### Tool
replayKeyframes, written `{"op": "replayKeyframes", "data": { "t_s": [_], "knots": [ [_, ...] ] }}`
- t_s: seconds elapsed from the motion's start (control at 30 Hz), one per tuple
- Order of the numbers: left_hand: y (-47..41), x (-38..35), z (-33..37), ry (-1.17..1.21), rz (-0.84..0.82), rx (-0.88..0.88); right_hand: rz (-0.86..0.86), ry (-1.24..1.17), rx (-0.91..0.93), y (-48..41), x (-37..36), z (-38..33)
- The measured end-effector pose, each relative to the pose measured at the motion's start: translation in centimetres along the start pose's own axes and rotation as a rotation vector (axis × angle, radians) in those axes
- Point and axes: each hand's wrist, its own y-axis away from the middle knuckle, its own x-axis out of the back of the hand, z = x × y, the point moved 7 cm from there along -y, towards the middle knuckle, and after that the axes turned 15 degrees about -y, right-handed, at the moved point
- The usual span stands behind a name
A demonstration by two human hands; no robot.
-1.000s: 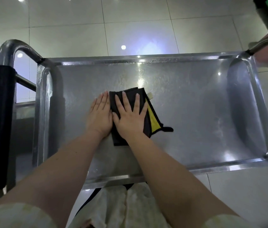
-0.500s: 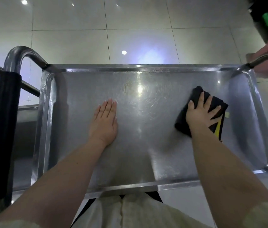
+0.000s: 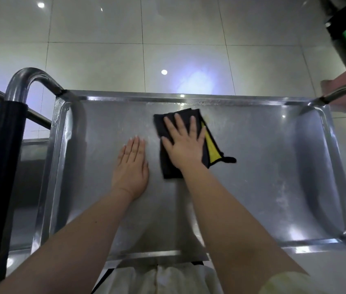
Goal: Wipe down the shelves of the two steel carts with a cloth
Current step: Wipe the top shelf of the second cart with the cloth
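A: Biggest thing first?
B: The top shelf (image 3: pixel 263 166) of the near steel cart; it fills the view under both hands. The second cart (image 3: pixel 29 158) sits out past the left hand, beyond the black-sleeved handle (image 3: pixel 0 166). Its shelf is mostly hidden, so no call on whether it's been wiped.
A: Cloth?
B: The black cloth (image 3: pixel 168 166) is folded and lies flat on the shelf, directly under the right palm and toward the far rim. Its yellow underside shows at the little-finger side.
A: Hands?
B: The right hand (image 3: pixel 183 143) is flat, fingers straight and spread, pressing the cloth down with no curl round it. The left hand (image 3: pixel 131 166) is flat too, fingers together, palm on bare steel just beside the right thumb. It seems clear of the cloth, though the gap is hard to read.
A: Step?
B: Probably mid-wipe on the top shelf.
A: How should the person do it well?
B: Press evenly through the whole palm so the fold doesn't bunch or slip out. Overlap the passes and run right into the raised rim and rounded corners, out past the right hand's little finger, where faint speckles show. The left hand should brace the cart against rolling, then lift so its patch gets wiped too. Watch the small black loop (image 3: pixel 230 159) trailing beyond the little finger; it could flip the fold.
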Motion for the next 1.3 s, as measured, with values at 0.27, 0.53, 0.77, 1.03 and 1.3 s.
{"op": "replayKeyframes", "data": {
  "t_s": [0.27, 0.53, 0.77, 1.03, 1.3],
  "knots": [
    [-0.1, 0.3, 0.6, -0.056, -0.039, -0.020, 0.112, -0.082, -0.449, -0.3, 7.6, 15.8],
    [-3.7, 0.1, -1.4, -0.081, -0.061, 0.073, 0.139, -0.048, -0.472, -0.8, 7.5, 15.6],
    [-4.2, -0.4, -1.5, -0.098, -0.054, 0.061, 0.188, -0.082, -0.497, -4.3, 6.0, 10.2],
    [-3.7, -0.6, -1.9, -0.061, -0.041, 0.074, -0.099, 0.049, 0.219, -5.9, -2.5, -8.5],
    [-3.8, -0.2, -1.4, -0.091, -0.044, 0.073, 0.033, 0.050, 0.010, -5.8, 3.3, 3.6]
  ]
}}
